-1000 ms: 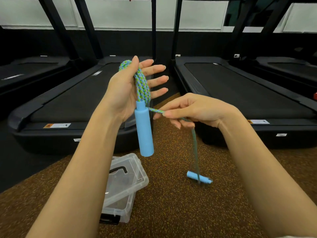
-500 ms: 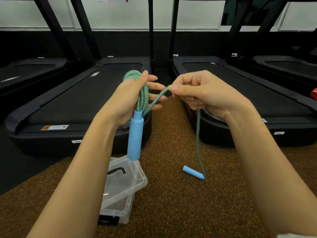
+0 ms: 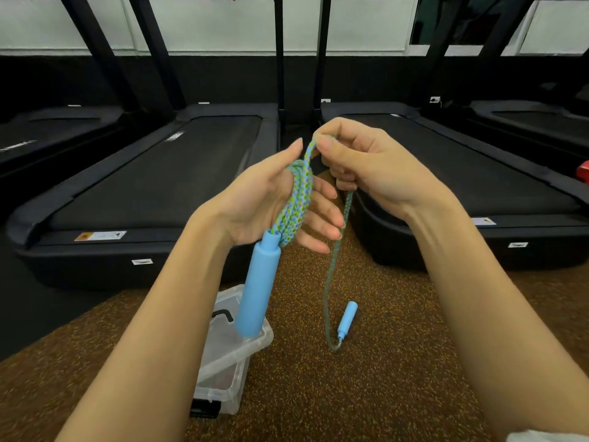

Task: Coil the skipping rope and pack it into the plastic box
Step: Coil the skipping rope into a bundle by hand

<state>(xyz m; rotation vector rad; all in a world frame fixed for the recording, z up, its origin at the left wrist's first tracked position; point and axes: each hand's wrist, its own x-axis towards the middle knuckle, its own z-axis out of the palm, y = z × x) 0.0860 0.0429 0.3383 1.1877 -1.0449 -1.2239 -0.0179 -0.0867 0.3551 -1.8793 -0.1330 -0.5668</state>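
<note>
A blue-and-green braided skipping rope (image 3: pixel 296 202) is looped several times around my left hand (image 3: pixel 264 199), whose fingers are loosely spread. One light blue handle (image 3: pixel 256 287) hangs down from that hand. My right hand (image 3: pixel 366 164) pinches the rope's free length just above the coil. The loose part of the rope drops from there to the floor, ending in the second blue handle (image 3: pixel 347 319). A clear plastic box (image 3: pixel 229 355) with a black latch stands on the floor below my left forearm, its lid on.
Two black treadmills (image 3: pixel 153 186) (image 3: pixel 462 173) stand side by side ahead, with a narrow gap between them. More treadmills sit at the far left and right. The floor is brown speckled rubber (image 3: pixel 382 378).
My right hand has carried the rope up and over the top of my left hand, adding a wrap. The floor handle has been drawn closer and turned. Both hands sit lower in view.
</note>
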